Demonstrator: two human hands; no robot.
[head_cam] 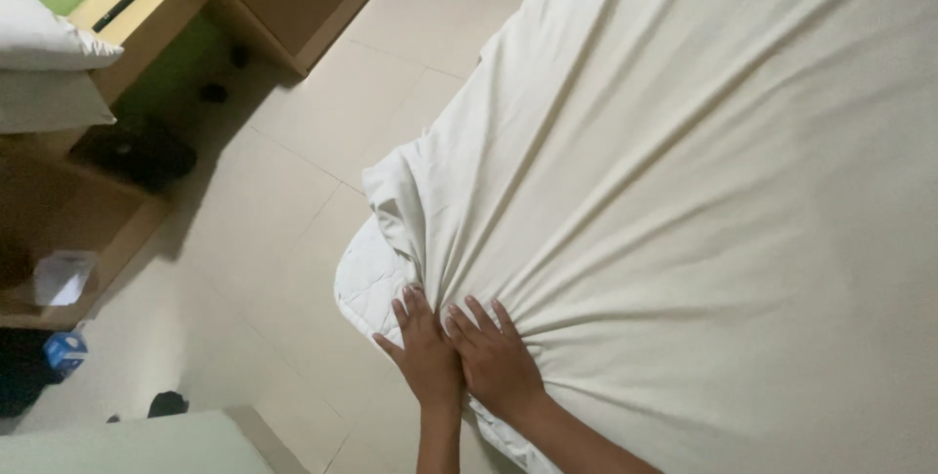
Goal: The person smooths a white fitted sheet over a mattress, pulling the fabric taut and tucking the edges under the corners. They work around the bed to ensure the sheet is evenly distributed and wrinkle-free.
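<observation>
Head view shows a wide cream sheet (684,171) covering most of the frame, its folds running like rays down to one gathered point near the bottom. Under it, the quilted white mattress corner (363,283) pokes out bare at the left edge, over a pale tiled floor (283,239). Farther left stand a wooden bedside unit (107,34) with white pillows (44,54) stacked on it, and a small blue box (64,350) low down. At the gathered point the two hands lie side by side, touching. The left hand (427,357) rests flat on the cloth with fingers close together and extended; the right hand (496,362) presses beside it, fingers slightly spread, neither visibly pinching a fold. The likely trouble is slippage: the sheet is drawn taut toward the corner, and flat palms alone may let it spring back, leaving the mattress corner uncovered and the creases set crooked
</observation>
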